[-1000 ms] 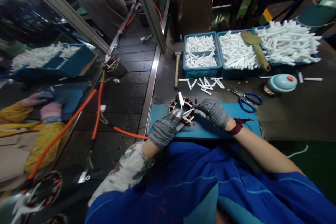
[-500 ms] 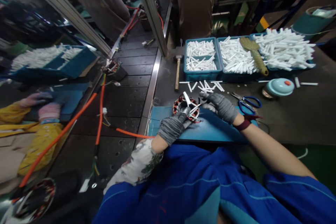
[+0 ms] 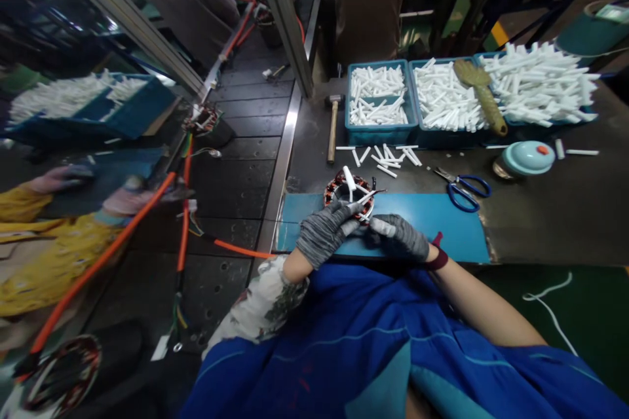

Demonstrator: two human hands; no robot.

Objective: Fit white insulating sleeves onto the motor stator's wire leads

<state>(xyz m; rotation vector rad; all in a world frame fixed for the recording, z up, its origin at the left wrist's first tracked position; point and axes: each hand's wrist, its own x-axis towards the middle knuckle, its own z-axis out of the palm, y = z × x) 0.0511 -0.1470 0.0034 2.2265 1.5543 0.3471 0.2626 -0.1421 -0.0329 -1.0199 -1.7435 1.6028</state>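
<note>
Working from the head view, both gloved hands meet at the wound ring, which sits over the far edge of the blue mat in front of the person's body. The left hand grips the ring's near left side, its fingers curled over the rim and reaching toward the opening. The right hand is bent, with its fingertips at the ring's near right edge; whether they pinch a lead or merely touch, I cannot tell.

A thick white tube stands tilted up from the ring, thinner white sleeves lie across its right part, and a dark lead sticks out to the right.

To handle this well, let the left hand bear the holding and leave the right free for fine finger work. A light touch suits the sleeves, which look easy to bend or shift, and gloves dull the feel, so it pays to take up one lead at a time. The upright tube is best kept clear of the knuckles.

Loose white tubes lie beyond the mat, within easy reach. The scissors, handles overlapping the mat's far edge, are well placed beside the right hand; sleeves and wires should stay off their blades.
</note>
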